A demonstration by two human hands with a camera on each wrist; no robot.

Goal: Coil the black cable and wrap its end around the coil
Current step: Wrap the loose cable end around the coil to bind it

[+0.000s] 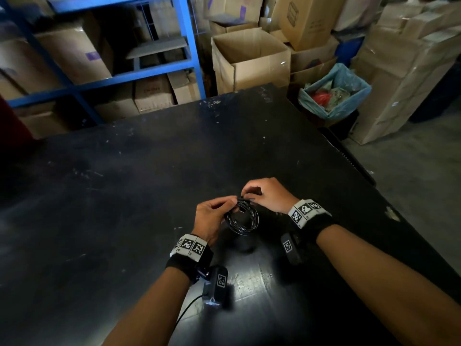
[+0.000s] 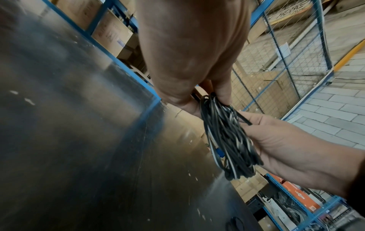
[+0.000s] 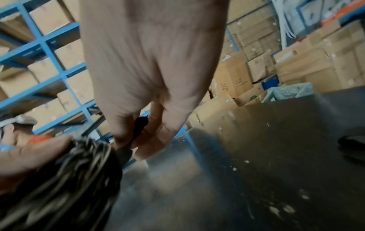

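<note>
The black cable (image 1: 241,218) is wound into a small round coil held just above the black table (image 1: 149,171). My left hand (image 1: 212,216) pinches the top of the coil (image 2: 227,137) between thumb and fingers. My right hand (image 1: 264,196) meets it at the same spot and grips the cable's black end (image 3: 139,126) between curled fingers, close against the coil (image 3: 65,179). The coil hangs below both hands. How far the end goes round the bundle is hidden by the fingers.
Blue shelving (image 1: 124,76) with cardboard boxes stands behind the table. An open carton (image 1: 249,61) and a bin lined with a blue bag (image 1: 334,93) sit past the far right corner. Stacked boxes (image 1: 411,71) rise at the right. Another dark coil (image 3: 351,145) lies on the table.
</note>
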